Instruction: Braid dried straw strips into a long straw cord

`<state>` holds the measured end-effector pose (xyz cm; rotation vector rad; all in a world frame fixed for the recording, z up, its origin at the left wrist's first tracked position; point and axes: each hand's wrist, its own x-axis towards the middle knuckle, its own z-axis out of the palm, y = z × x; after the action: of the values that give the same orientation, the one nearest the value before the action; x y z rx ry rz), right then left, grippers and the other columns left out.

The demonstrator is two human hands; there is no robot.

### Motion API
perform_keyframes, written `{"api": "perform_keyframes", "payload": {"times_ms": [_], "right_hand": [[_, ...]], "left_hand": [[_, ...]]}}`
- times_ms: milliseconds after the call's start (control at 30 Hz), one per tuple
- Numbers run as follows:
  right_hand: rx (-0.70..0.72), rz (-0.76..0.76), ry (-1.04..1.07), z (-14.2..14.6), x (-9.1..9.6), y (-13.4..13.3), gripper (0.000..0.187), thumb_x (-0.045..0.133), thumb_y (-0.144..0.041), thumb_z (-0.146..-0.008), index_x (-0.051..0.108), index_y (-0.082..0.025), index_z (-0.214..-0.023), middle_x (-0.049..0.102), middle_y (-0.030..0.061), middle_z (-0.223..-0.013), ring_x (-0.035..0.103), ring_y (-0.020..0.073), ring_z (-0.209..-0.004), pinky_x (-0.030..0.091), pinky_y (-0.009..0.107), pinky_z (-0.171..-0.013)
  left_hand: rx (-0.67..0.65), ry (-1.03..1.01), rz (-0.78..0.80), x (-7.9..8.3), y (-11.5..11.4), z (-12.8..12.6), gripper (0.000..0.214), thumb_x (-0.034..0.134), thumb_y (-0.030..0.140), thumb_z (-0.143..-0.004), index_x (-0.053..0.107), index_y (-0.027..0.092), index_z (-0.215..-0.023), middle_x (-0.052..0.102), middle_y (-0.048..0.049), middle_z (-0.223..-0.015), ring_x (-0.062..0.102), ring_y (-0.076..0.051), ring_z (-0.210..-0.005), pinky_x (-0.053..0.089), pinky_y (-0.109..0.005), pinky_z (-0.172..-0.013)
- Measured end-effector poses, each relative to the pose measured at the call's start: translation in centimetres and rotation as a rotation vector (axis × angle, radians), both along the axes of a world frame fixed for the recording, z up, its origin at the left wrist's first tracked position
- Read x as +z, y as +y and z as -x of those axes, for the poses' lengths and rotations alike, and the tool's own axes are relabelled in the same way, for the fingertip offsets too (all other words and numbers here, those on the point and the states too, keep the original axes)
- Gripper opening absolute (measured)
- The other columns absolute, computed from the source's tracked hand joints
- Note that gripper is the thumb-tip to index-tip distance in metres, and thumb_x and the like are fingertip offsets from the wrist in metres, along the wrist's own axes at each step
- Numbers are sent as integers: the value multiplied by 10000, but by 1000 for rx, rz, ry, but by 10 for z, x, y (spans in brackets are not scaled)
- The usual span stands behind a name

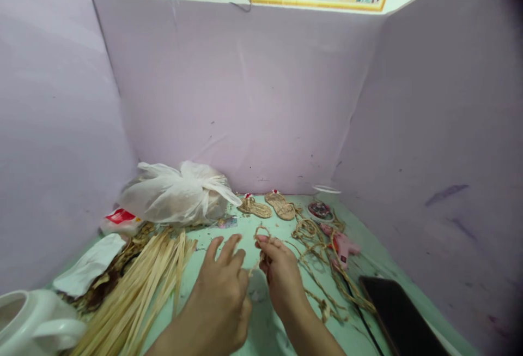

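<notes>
My right hand [281, 274] pinches a piece of brown twine [262, 228], which stands up in a small loop above the thumb and fingertips. Just left of it, my left hand [224, 285] has its fingers apart and appears to hold nothing. A frayed twine end shows between the two hands. More twine [306, 229] lies in loose coils and strands to the right, some of it running toward my right hand. Beyond the hands lie two small woven sandals [259, 209] with red and white bits at their tips.
Pale straw strips [143, 285] cover the left side, near a white mug [49, 323] and a white cloth or paper [90, 266]. A tied plastic bag [180, 195] sits behind. Rightward are a pink glue gun [345, 247], a round dish [321, 211] and a black phone [402, 315].
</notes>
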<state>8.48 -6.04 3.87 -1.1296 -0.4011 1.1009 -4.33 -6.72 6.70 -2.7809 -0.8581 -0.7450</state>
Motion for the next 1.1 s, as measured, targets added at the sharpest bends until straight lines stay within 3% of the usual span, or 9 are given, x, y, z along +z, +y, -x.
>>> {"api": "perform_keyframes", "payload": {"times_ms": [100,333,467,567,667,767,933,1000,1100], "right_hand": [[42,-44,47,-10,7,-2,157,621,-259,-555,590,-173,-682,526,-11,-708,425,79,-588,312,192,-502],[604,-12,-104,-15,22,-16,218,682,-293,-527,572,-125,-614,514,-8,-578,390,55,-486,237,187,-422],[734,74,-184,-4,14,-17,281,735,-258,-448,548,-134,-617,530,-23,-530,382,44,-434,230,186,-404],[778,185,-156,0,9,-17,325,744,-224,-382,538,-140,-618,484,-51,-464,361,45,-403,214,185,-384],[848,167,-125,1,9,-18,264,712,-235,-409,535,-127,-573,489,-39,-492,355,40,-417,203,181,-380],[770,136,-211,2,7,-16,186,654,-218,-463,497,-140,-527,462,-45,-475,337,41,-412,199,183,-381],[307,124,-600,13,-12,-7,92,554,-188,-534,468,-160,-518,417,-56,-431,326,54,-406,240,194,-408],[258,78,-669,18,-19,-5,113,549,-221,-567,467,-159,-519,428,-46,-443,330,60,-420,241,197,-414],[321,-1,-576,25,-20,-6,161,571,-241,-577,444,-158,-523,406,-52,-456,310,53,-435,237,191,-422]], "left_hand": [[188,-29,12,-4,8,0,161,466,152,-653,623,138,-686,610,-119,-913,381,-310,-1130,219,-485,-951],[318,-35,157,-2,45,20,199,417,149,-673,603,172,-606,605,-69,-704,492,-241,-937,338,-381,-832],[314,-63,210,-9,46,19,173,439,164,-651,605,170,-602,597,-70,-693,509,-231,-890,341,-362,-808],[222,-155,194,-14,40,13,165,433,149,-665,593,169,-626,604,-59,-718,511,-211,-867,328,-361,-833],[135,-280,245,-14,38,10,157,430,141,-669,574,174,-614,617,-44,-760,512,-187,-850,339,-335,-826],[159,-348,414,-13,40,9,163,422,140,-649,565,173,-580,619,-39,-737,519,-168,-792,369,-288,-748],[431,-433,639,-23,33,-1,189,380,208,-706,518,173,-583,535,4,-573,466,-124,-577,329,-231,-564],[459,-488,645,-31,27,-6,183,364,226,-735,489,177,-612,509,15,-575,438,-113,-554,311,-222,-545],[423,-604,626,-40,23,-8,175,360,247,-765,472,179,-649,498,17,-598,444,-113,-581,318,-218,-566]]}}
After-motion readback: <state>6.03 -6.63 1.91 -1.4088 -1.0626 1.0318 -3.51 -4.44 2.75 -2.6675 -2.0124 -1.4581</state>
